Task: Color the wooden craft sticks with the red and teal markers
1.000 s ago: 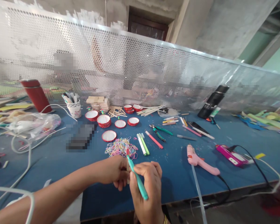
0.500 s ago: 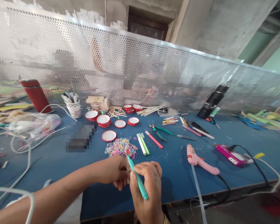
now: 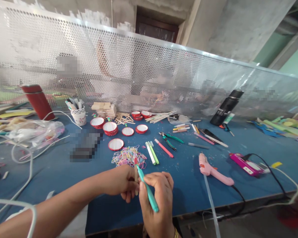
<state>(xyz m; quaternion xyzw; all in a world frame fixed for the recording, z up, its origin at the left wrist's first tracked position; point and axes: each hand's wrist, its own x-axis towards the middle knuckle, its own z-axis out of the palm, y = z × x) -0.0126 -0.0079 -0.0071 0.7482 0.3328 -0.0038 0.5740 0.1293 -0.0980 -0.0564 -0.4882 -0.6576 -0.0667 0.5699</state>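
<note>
Near the table's front edge, my left hand point(image 3: 127, 181) is closed on a wooden craft stick point(image 3: 136, 178) held upright, its top end coloured red with a little green below. Wrapped in my right hand point(image 3: 159, 195) is a turquoise marker pen point(image 3: 149, 191), slanted with its tip at the upper part of the stick. Just beyond my hands lies a heap of pastel rubber bands point(image 3: 129, 156). White and green markers point(image 3: 152, 153) and a pink marker point(image 3: 164, 148) lie to its right. Red-rimmed round lids point(image 3: 116, 144) sit behind the heap.
A pink glue gun point(image 3: 212, 172) and a magenta power strip point(image 3: 247, 164) with cords lie at right. Pliers point(image 3: 167, 141) rest mid-table. At left are a phone point(image 3: 86, 145), a pen cup point(image 3: 78, 115), a red flask point(image 3: 38, 101) and white cables. A perforated metal screen point(image 3: 149, 72) stands behind.
The turquoise marker's tip has shifted slightly right, to the stick's edge, and my right hand has moved a little with it. More of the stick shows. My left hand keeps its hold.
</note>
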